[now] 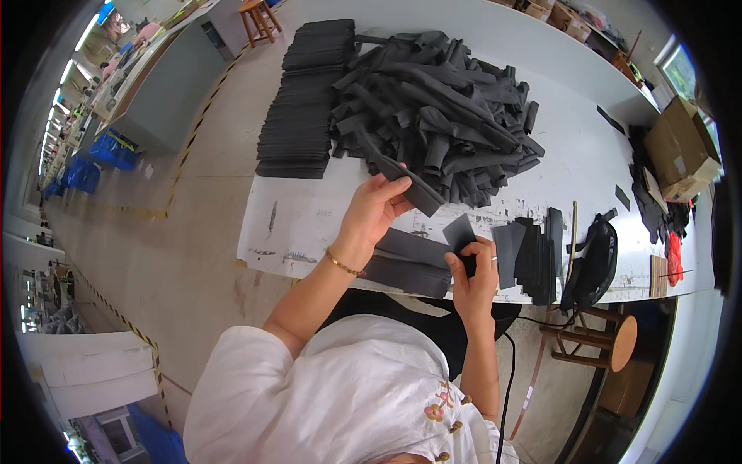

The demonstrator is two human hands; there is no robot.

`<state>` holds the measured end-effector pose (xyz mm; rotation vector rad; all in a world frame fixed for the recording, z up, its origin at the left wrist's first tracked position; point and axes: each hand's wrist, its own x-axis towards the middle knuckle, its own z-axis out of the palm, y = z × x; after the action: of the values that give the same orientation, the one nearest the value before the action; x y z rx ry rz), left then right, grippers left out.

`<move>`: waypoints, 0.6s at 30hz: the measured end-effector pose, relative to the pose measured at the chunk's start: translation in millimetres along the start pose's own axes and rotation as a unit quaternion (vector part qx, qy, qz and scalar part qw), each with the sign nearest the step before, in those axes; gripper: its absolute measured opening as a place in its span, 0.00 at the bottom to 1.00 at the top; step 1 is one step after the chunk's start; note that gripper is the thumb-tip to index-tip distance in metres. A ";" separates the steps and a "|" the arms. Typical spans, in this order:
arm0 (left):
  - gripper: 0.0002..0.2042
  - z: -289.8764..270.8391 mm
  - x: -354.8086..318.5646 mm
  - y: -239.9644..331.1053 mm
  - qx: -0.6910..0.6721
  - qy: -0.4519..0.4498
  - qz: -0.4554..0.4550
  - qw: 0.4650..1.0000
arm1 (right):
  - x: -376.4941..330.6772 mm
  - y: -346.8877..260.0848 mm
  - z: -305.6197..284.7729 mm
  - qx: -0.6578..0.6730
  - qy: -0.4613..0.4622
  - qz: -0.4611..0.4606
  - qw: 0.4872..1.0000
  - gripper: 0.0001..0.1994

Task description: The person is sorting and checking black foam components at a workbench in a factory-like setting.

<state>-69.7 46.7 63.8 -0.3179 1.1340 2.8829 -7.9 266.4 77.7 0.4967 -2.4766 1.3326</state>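
Observation:
My left hand (pixel 376 207) pinches a long black fabric strip (pixel 417 193), thumb on top, at the near side of a big loose heap of similar strips (pixel 440 100). To its right, my right hand (pixel 474 280) is closed on a small dark grey rectangular piece (pixel 459 231), which sticks up past the thumb. Flat dark strips (pixel 410 259) lie on the table just beneath and between my hands. Beside my right hand are a few grey pieces (pixel 508 251) and a stack of narrow black pieces (pixel 536 259).
A long, neat stack of black strips (pixel 297 100) stands left of the heap on the white table (pixel 263 224). Toward the right lie a black bag (pixel 595 263) and a cardboard box (pixel 680 151). A wooden stool (pixel 618 344) stands under the table's right edge.

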 end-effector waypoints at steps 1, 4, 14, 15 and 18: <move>0.14 -6.3 3.2 -0.1 -0.021 0.003 -0.050 0.999 | -0.6 0.8 1.6 0.001 -0.002 -0.002 1.000 0.14; 0.12 -14.0 5.4 -0.6 -0.095 0.038 -0.089 0.991 | -2.4 0.4 3.3 0.022 -0.024 0.034 0.999 0.17; 0.14 -8.2 0.2 0.5 -0.036 0.050 -0.082 0.995 | 14.3 -18.9 7.5 -0.041 -0.001 -0.046 0.998 0.17; 0.13 -5.1 -0.9 -0.1 -0.026 0.049 -0.075 0.996 | 15.7 -20.2 8.8 -0.056 0.003 -0.057 0.997 0.16; 0.13 2.8 -4.1 -0.8 -0.012 0.042 -0.071 0.996 | 18.9 -22.7 11.2 -0.094 -0.001 -0.093 0.991 0.16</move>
<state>-66.0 49.4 66.1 -0.5044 1.0422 2.7843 -16.2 242.2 96.2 0.6644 -2.4551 1.0168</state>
